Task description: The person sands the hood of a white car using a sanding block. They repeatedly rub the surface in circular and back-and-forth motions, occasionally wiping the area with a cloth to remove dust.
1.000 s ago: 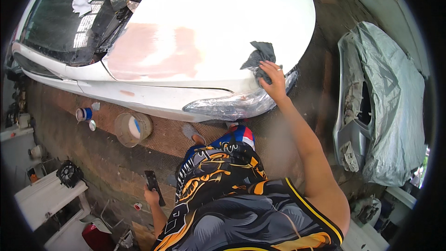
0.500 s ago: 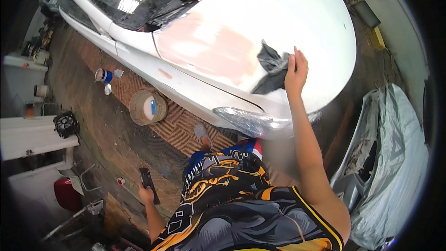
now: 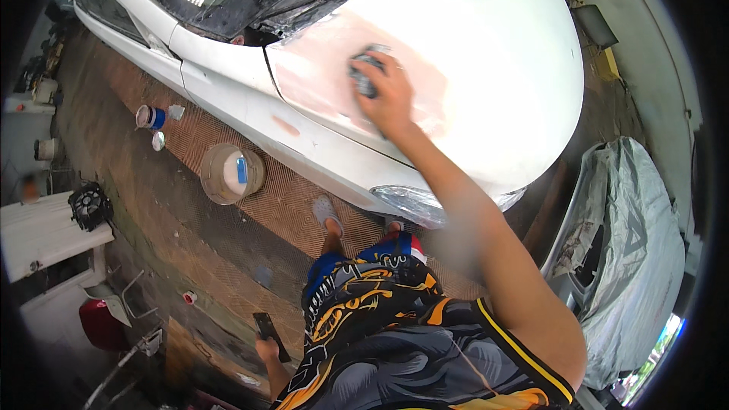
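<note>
Cloth (image 3: 366, 68), dark and bunched, lies on the pink sanded patch of the white hood (image 3: 493, 53), pressed flat under the right hand (image 3: 389, 99), whose fingers spread over it. The left hand (image 3: 267, 349) hangs low by the hip, closed around a slim black object (image 3: 269, 332), perhaps a phone. A round tub (image 3: 231, 175) and small can (image 3: 149, 116) sit on the floor beside the car.
</note>
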Motion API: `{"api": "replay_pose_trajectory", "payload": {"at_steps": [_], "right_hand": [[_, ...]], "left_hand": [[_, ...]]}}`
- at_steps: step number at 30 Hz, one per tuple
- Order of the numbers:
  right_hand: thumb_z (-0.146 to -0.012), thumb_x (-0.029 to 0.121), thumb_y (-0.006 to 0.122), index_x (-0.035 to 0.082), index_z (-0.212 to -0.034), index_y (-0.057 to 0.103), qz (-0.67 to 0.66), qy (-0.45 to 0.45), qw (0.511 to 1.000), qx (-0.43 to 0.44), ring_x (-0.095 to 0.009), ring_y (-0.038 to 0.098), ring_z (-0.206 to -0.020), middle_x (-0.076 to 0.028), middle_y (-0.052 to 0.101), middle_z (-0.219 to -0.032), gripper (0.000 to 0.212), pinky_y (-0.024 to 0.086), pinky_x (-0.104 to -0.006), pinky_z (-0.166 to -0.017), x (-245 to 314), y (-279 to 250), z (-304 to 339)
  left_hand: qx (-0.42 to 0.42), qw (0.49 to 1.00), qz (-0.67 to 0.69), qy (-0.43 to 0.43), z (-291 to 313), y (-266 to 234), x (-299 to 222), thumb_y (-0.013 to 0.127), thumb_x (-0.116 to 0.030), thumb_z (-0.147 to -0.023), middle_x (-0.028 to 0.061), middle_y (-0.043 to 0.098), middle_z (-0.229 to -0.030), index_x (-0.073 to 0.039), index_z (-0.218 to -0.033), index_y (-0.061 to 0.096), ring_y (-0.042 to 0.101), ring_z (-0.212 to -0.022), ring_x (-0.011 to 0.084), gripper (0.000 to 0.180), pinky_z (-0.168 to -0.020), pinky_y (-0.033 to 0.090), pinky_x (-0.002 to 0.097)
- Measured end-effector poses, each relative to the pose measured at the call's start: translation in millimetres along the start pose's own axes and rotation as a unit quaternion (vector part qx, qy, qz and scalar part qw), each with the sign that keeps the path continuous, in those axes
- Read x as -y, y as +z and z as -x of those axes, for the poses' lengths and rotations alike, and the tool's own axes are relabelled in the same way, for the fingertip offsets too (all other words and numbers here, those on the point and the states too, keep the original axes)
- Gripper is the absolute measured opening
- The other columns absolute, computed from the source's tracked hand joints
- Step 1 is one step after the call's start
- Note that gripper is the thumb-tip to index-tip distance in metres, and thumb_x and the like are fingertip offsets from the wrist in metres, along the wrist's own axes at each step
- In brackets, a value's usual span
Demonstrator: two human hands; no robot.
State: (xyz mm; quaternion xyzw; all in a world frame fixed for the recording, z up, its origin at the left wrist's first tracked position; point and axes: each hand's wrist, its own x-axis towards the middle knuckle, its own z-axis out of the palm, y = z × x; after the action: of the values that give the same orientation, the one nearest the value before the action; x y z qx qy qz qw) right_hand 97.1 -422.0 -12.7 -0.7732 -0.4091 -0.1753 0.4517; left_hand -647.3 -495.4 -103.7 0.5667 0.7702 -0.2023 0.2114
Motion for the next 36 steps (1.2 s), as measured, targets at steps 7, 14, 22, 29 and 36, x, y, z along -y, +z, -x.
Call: {"api": "replay_pose_trajectory", "payload": {"at_steps": [7,14,22,29,36], "right_hand": [[-0.07,0.011,0.077,0.02,-0.113,0.072,-0.06,-0.168,0.983,0.049,-0.031,0.066,-0.102,-0.008,0.064,-0.129,0.044,0.053,-0.0445,-0.085,61.6,101.5,-66.3],[-0.07,0.012,0.076,0.02,-0.112,0.073,0.15,-0.119,0.981,-0.022,-0.034,0.067,-0.098,-0.015,0.066,-0.123,0.043,0.054,-0.0462,-0.08,-105.1,2.3,-114.8],[-0.083,0.045,0.079,0.021,-0.133,0.067,0.265,0.114,0.957,-0.039,-0.04,0.058,-0.124,-0.014,0.058,-0.141,0.057,0.049,-0.0534,-0.101,-239.0,-154.3,-79.1],[-0.093,0.039,0.068,0.013,-0.149,0.053,0.22,0.018,0.975,-0.033,-0.042,0.027,-0.151,-0.013,0.04,-0.162,0.063,0.015,-0.0686,-0.12,-180.1,-153.0,-7.0],[-0.097,0.03,0.062,0.008,-0.144,0.057,0.044,-0.06,0.975,0.21,-0.038,0.028,-0.153,-0.017,0.043,-0.159,0.053,0.013,-0.062,-0.125,-66.8,-117.6,86.3]], "left_hand": [[-0.073,0.981,0.105,0.145,-72.8,-74.4,-106.1,0.06,0.002,-0.095,0.0265,0.067,-0.13,-0.001,-0.15,0.047,0.066,-0.119,0.0426,0.056,-0.099,0.05,0.0444],[-0.241,0.924,0.127,0.268,-49.1,-120.1,-160.1,0.06,-0.002,-0.099,0.025,0.055,-0.147,-0.004,-0.156,0.041,0.057,-0.13,0.0435,0.06,-0.104,0.048,0.0471],[-0.089,0.994,0.007,0.069,38.0,-31.3,-90.5,0.061,-0.002,-0.096,0.0243,0.064,-0.136,-0.007,-0.154,0.045,0.065,-0.116,0.0434,0.06,-0.095,0.052,0.0495],[-0.103,0.994,-0.002,-0.019,113.1,23.4,-10.2,0.063,-0.004,-0.085,0.0255,0.07,-0.123,-0.005,-0.146,0.054,0.068,-0.113,0.042,0.061,-0.095,0.053,0.0488],[-0.148,0.988,0.039,0.016,135.7,34.4,-26.7,0.066,-0.003,-0.085,0.0271,0.07,-0.121,-0.007,-0.145,0.054,0.067,-0.114,0.0442,0.062,-0.095,0.053,0.0497]]}}
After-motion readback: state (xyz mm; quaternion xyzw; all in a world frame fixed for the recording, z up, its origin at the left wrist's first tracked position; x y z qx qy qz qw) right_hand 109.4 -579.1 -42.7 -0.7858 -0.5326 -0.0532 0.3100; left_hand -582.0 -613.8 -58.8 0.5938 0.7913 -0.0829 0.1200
